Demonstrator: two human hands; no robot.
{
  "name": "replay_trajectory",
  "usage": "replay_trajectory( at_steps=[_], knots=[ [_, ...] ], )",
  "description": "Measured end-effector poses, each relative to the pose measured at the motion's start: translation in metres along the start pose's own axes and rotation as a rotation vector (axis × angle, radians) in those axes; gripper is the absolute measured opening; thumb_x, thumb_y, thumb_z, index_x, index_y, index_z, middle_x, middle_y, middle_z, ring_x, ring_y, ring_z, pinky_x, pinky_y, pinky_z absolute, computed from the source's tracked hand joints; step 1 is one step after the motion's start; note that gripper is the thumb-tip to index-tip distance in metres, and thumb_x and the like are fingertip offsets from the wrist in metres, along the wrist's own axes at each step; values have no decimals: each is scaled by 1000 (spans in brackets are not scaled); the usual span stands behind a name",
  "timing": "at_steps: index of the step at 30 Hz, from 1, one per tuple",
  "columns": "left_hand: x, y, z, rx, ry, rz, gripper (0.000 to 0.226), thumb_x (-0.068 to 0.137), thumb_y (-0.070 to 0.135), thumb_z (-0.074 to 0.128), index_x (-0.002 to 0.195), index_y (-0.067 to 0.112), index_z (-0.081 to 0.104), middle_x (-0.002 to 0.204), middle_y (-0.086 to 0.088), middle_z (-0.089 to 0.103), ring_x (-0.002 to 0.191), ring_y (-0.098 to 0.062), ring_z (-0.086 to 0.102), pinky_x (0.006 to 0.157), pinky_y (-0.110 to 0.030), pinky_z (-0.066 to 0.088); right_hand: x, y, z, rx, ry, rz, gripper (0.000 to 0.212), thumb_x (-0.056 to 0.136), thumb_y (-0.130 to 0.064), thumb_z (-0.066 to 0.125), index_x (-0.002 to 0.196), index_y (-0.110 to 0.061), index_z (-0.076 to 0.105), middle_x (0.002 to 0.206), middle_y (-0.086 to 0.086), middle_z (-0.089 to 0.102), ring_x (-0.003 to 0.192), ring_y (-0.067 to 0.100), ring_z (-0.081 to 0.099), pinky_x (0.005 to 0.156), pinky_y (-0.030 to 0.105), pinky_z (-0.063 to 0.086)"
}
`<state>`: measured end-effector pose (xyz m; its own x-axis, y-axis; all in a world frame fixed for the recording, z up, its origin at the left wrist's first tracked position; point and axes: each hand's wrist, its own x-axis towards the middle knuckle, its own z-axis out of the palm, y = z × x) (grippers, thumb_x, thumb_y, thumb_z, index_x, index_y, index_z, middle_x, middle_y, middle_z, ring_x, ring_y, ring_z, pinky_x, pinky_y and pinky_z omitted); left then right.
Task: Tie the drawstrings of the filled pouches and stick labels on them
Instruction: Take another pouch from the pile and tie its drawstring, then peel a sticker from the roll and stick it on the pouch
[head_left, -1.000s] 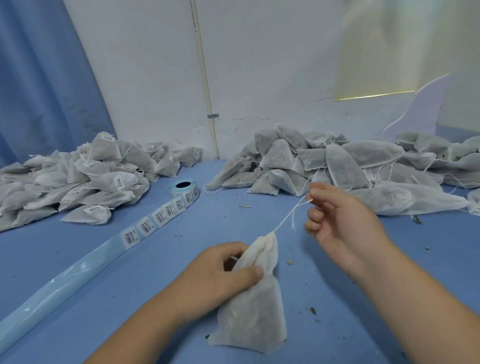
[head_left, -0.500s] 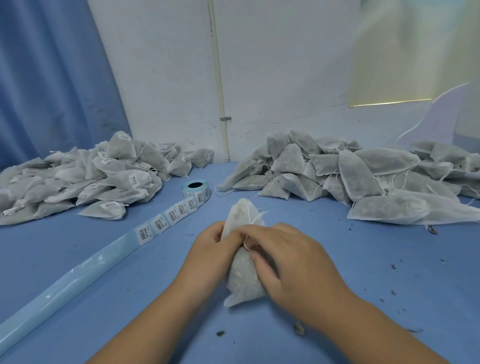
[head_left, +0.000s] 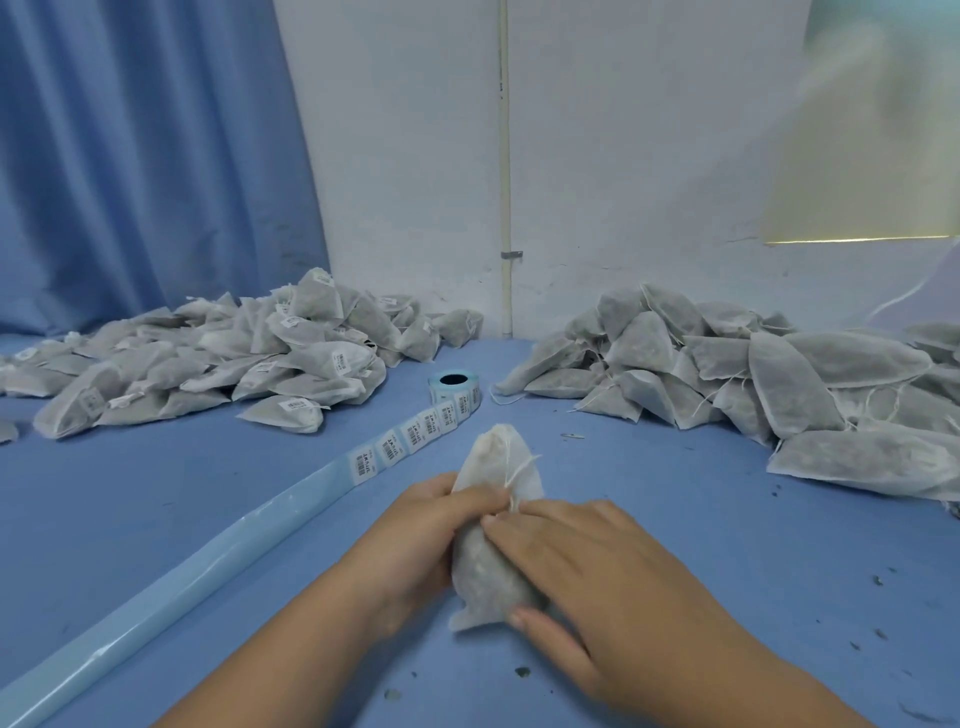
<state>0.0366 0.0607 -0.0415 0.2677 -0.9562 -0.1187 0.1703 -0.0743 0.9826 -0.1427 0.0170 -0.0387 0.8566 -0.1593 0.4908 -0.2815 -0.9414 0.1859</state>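
Observation:
A white filled pouch (head_left: 493, 467) stands on the blue table (head_left: 675, 509) between both my hands, its gathered neck pointing away from me. My left hand (head_left: 415, 540) grips the pouch's left side, fingers curled round it. My right hand (head_left: 582, 577) lies over the right side, its fingertips pinching the white drawstring (head_left: 519, 470) at the neck and its thumb under the pouch's bottom. A roll of barcode labels (head_left: 454, 387) sits beyond the pouch, and its strip (head_left: 410, 441) trails toward the left front.
A heap of labelled pouches (head_left: 234, 364) lies at the back left. A heap of unlabelled pouches (head_left: 753, 384) fills the back right. The empty blue backing strip (head_left: 156, 608) runs diagonally to the front left. A wall and a blue curtain (head_left: 145, 156) close the back.
One second ago my right hand pulled the drawstring out to the right. It has come back onto the pouch, and both hands now work at the neck.

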Motion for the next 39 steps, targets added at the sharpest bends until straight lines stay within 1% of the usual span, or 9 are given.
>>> replay_trajectory(
  at_steps=[3, 8, 11, 14, 20, 27, 31, 35, 39],
  knots=[
    [-3, 3, -8, 57, 99, 38, 27, 64, 24, 71, 87, 10, 69, 81, -13, 66, 81, -25, 61, 78, -41, 43, 8, -8, 3, -40, 0, -58, 49, 72, -46, 67, 113, -20, 69, 117, -4, 68, 102, 13, 66, 75, 25, 54],
    [4, 21, -44, 56, 297, 131, 14, 62, 22, 67, 74, 16, 66, 71, -9, 62, 66, -21, 57, 63, -33, 39, 27, -19, 13, -34, 8, -110, 28, 76, -28, 51, 92, -19, 72, 96, -3, 69, 78, 17, 66, 62, 29, 52],
    [17, 40, -84, -157, 464, 199, 6, 81, 16, 66, 86, 13, 66, 76, -10, 64, 67, -23, 60, 67, -34, 45, 46, -22, 24, -64, -120, -133, 24, 81, -26, 44, 86, -23, 68, 78, -6, 63, 66, 16, 60, 59, 29, 49],
    [25, 48, -123, -417, 527, 201, 10, 88, 16, 61, 93, 11, 67, 78, -6, 73, 66, -20, 70, 57, -29, 57, 75, -19, 36, -61, -223, -112, 30, 93, -27, 31, 104, -22, 58, 89, -2, 59, 79, 23, 56, 71, 34, 43],
    [34, 31, -163, -637, 511, 196, 14, 91, 16, 53, 95, 13, 66, 85, -7, 74, 80, -26, 67, 70, -39, 52, 132, -2, 78, 234, -167, 191, 31, 95, -31, 41, 124, -28, 52, 109, -6, 61, 102, 20, 56, 79, 30, 43],
    [45, 22, -176, -664, 434, 161, 14, 89, 15, 54, 90, 11, 68, 82, -8, 75, 74, -28, 70, 74, -40, 56, 190, 1, 123, 394, -159, 423, 25, 92, -32, 52, 115, -25, 56, 105, -3, 62, 98, 18, 56, 80, 32, 48],
    [48, 19, -177, -677, 369, 115, 22, 88, 14, 54, 102, 5, 68, 111, -18, 70, 84, -31, 71, 66, -37, 59, 200, -7, 141, 474, -112, 503, 24, 90, -35, 55, 109, -22, 59, 104, -2, 60, 97, 18, 56, 84, 36, 49],
    [54, 15, -175, -678, 243, 131, 37, 88, 14, 49, 67, 5, 78, 83, -14, 75, 70, -27, 74, 55, -31, 58, 196, -14, 152, 526, -29, 568, 22, 90, -39, 57, 101, -21, 62, 99, -5, 60, 91, 14, 56, 82, 32, 48],
    [52, 15, -166, -661, 228, 123, 19, 67, 14, 59, 59, 6, 75, 71, -13, 70, 61, -25, 72, 51, -30, 56, 194, -16, 153, 656, 34, 622, 14, 87, -38, 61, 90, -24, 64, 87, -11, 62, 79, 6, 55, 73, 25, 46]
  ],
)
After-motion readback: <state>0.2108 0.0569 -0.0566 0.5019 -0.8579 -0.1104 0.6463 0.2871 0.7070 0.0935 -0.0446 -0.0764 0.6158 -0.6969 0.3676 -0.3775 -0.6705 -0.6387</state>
